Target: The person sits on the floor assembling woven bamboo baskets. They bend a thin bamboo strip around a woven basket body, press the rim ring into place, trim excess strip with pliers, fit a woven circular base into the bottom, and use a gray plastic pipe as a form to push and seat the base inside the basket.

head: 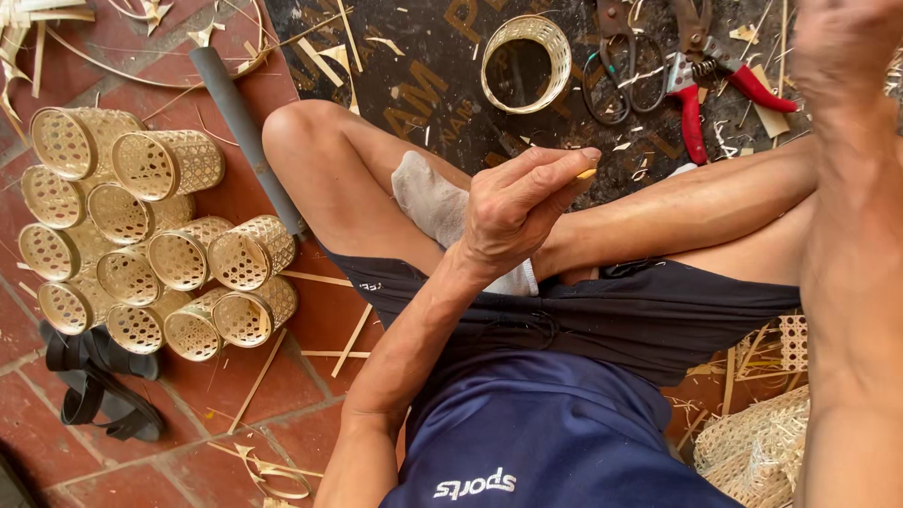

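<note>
- The left hand (515,212) hovers above the crossed legs, fingers pinched narrow on a small bamboo sliver (586,174).
- The right hand (842,42) is raised at the upper right edge, blurred; I cannot tell its grip.
- On the dark mat (423,85) ahead lie a woven ring (527,63), scissors (623,66) and red-handled shears (715,80).
- Woven baskets (141,245) lie piled to the left on the red tiles.

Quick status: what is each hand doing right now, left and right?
Left hand: closed, pinching a small pale strip between its fingertips.
Right hand: raised close to the camera, blurred; open or closed cannot be told.
</note>
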{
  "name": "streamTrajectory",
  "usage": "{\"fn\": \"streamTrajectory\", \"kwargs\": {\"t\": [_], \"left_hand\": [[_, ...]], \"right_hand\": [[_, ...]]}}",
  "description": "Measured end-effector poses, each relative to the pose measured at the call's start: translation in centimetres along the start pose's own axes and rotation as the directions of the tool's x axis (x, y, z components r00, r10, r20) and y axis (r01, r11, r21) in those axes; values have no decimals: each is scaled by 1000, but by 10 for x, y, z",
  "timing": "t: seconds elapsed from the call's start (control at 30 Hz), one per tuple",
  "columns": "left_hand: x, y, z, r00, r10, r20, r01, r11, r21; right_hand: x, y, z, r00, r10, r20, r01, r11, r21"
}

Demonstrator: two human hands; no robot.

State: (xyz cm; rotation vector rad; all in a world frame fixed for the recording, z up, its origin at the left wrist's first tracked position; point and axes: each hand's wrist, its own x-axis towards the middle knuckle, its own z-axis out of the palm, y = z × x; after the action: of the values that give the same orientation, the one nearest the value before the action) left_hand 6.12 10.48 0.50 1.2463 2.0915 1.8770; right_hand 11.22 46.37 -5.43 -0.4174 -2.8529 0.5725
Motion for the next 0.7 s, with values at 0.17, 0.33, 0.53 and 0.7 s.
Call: {"fn": "streamTrajectory", "kwargs": {"t": [0.17, 0.33, 0.53, 0.7], "left_hand": [[1, 0, 2, 999, -11, -46, 10, 1000, -23], [-2, 4, 4, 992, -113, -57, 104, 985, -135], [-6, 2, 13, 993, -105, -56, 99, 989, -111], [-6, 3, 15, 997, -40, -71, 29, 988, -153]], "right_hand": [[-72, -113, -68, 988, 21, 151, -147, 413, 899], [-126, -197, -68, 951, -92, 296, -293, 44, 955], [-129, -223, -62, 944, 13, 329, -325, 190, 926], [-136, -221, -61, 957, 21, 291, -287, 246, 926]]}}
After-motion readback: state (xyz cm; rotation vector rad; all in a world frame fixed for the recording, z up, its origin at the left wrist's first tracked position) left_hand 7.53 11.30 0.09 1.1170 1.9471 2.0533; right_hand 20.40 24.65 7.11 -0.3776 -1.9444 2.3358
